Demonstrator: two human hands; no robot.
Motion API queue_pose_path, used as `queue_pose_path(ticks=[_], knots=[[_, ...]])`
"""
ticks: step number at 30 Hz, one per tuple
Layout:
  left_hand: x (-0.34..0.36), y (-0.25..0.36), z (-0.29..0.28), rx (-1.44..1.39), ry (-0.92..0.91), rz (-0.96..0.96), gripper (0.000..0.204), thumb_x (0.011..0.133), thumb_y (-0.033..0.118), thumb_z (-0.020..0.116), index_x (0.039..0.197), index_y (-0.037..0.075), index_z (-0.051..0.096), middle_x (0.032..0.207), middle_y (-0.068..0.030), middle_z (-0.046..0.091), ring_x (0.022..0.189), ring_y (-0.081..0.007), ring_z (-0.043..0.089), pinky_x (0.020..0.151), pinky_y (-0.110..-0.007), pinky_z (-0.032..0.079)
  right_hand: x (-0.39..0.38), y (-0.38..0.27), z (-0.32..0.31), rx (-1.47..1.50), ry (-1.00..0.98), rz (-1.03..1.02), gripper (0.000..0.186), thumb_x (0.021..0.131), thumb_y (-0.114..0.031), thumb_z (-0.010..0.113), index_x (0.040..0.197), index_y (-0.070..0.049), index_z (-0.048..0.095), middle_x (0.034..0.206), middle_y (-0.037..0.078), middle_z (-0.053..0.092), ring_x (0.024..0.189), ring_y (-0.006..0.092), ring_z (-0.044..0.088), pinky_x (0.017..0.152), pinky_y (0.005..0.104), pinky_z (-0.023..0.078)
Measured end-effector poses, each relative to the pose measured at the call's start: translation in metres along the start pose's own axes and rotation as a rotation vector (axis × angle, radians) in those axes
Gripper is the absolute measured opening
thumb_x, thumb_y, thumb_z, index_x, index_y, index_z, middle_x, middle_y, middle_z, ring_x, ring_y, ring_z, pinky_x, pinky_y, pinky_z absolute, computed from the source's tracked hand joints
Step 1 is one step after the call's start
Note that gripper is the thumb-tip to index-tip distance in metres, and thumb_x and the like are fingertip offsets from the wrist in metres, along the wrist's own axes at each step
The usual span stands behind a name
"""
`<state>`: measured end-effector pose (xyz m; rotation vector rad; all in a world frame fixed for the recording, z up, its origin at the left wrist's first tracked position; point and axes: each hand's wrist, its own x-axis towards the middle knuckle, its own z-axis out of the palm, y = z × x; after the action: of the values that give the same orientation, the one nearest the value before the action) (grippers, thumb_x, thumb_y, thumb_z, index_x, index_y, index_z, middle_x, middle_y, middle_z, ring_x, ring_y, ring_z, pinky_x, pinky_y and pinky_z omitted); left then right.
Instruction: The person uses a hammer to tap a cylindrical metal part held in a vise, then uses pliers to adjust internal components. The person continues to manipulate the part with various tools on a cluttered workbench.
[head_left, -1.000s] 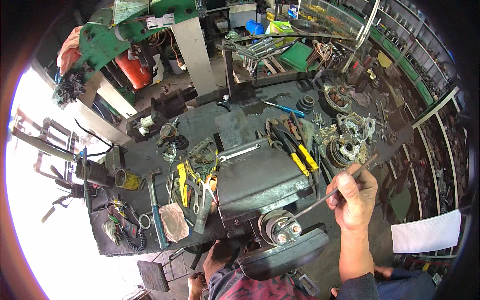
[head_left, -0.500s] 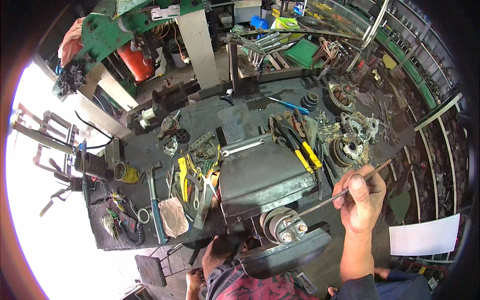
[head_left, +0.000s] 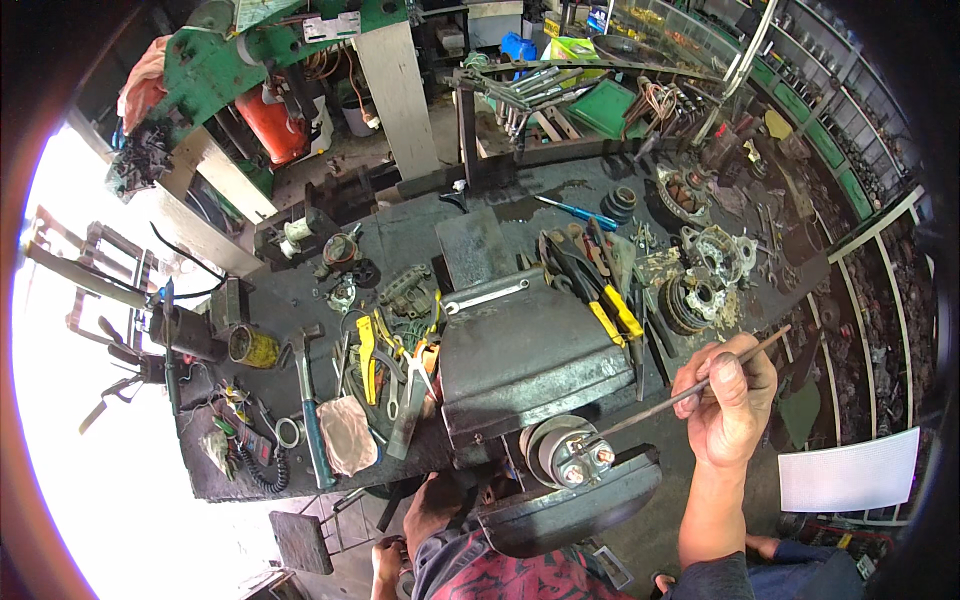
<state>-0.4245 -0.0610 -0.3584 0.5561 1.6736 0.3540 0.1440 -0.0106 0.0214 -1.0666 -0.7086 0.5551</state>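
Observation:
My right hand point(head_left: 735, 400) is closed around a thin dark metal rod point(head_left: 655, 408), gripping it with thumb and fingers. The rod slants down to the left, its tip at the upper edge of a round metal part point(head_left: 545, 445). Two copper-coloured studs show on that part's pale end, which looks like a starter solenoid's. It sits between the jaws of a large bench vise point(head_left: 535, 375). Low beside the vise, in shadow, is what appears to be my left forearm point(head_left: 430, 505); the fingers are hidden. A combination wrench point(head_left: 487, 295) lies on top of the vise.
Left of the vise lie a hammer point(head_left: 315, 430), yellow-handled pliers point(head_left: 368, 360) and a rag point(head_left: 347, 437). Yellow-tipped tools point(head_left: 615, 315) lie along its right side. Dismantled metal parts point(head_left: 700, 295) cover the right of the bench. A white perforated panel point(head_left: 850, 470) stands at the right.
My right hand has shifted slightly right, and the rod has tilted more steeply. Its tip has moved slightly down and left on the clamped part. The vise has stayed put.

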Motion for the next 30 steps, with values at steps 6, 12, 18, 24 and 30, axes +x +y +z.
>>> queue_pose_path(ticks=[6, 12, 18, 24, 30], knots=[[0.003, 0.003, -0.001, 0.115, -0.004, 0.019, 0.032, 0.089, 0.004, 0.057, 0.116, -0.008, 0.069, 0.094, -0.0155, 0.076, 0.071, -0.0233, 0.073, 0.060, -0.033, 0.058, 0.000, -0.001, 0.000, 0.026, -0.025, -0.017, 0.029, 0.094, -0.022, 0.080, 0.089, 0.002, 0.064, 0.071, 0.015, 0.066, 0.051, 0.0168, 0.059, 0.047, 0.0275, 0.049], [0.006, 0.001, -0.002, 0.106, -0.006, 0.001, 0.031, 0.091, 0.005, 0.056, 0.115, -0.007, 0.070, 0.092, -0.0149, 0.075, 0.070, -0.0219, 0.072, 0.058, -0.033, 0.057, 0.000, 0.002, 0.002, 0.044, -0.030, 0.010, 0.027, 0.093, -0.019, 0.080, 0.090, 0.003, 0.065, 0.074, 0.015, 0.067, 0.054, 0.0175, 0.062, 0.047, 0.0288, 0.051], [0.012, -0.006, -0.006, 0.103, -0.021, 0.042, 0.032, 0.090, 0.006, 0.057, 0.115, -0.008, 0.070, 0.092, -0.0145, 0.075, 0.072, -0.0222, 0.072, 0.061, -0.032, 0.057, -0.003, 0.004, -0.002, 0.067, 0.000, -0.034, 0.027, 0.095, -0.020, 0.078, 0.093, 0.002, 0.064, 0.076, 0.015, 0.067, 0.054, 0.0179, 0.061, 0.046, 0.0290, 0.050], [0.016, -0.007, -0.005, 0.066, -0.023, 0.034, 0.034, 0.087, 0.006, 0.058, 0.116, -0.008, 0.070, 0.092, -0.0141, 0.075, 0.074, -0.0222, 0.072, 0.063, -0.032, 0.058, -0.004, 0.005, -0.005, 0.036, -0.009, -0.021, 0.027, 0.095, -0.021, 0.079, 0.092, 0.002, 0.064, 0.075, 0.016, 0.067, 0.054, 0.0180, 0.062, 0.045, 0.0284, 0.050], [0.015, -0.004, -0.004, 0.084, -0.028, 0.044, 0.035, 0.087, 0.006, 0.058, 0.117, -0.007, 0.071, 0.094, -0.0149, 0.076, 0.075, -0.0228, 0.072, 0.063, -0.034, 0.058, -0.005, 0.006, -0.002, 0.058, -0.060, -0.018, 0.029, 0.094, -0.021, 0.079, 0.091, 0.003, 0.064, 0.074, 0.013, 0.065, 0.054, 0.0185, 0.062, 0.045, 0.0284, 0.050]])
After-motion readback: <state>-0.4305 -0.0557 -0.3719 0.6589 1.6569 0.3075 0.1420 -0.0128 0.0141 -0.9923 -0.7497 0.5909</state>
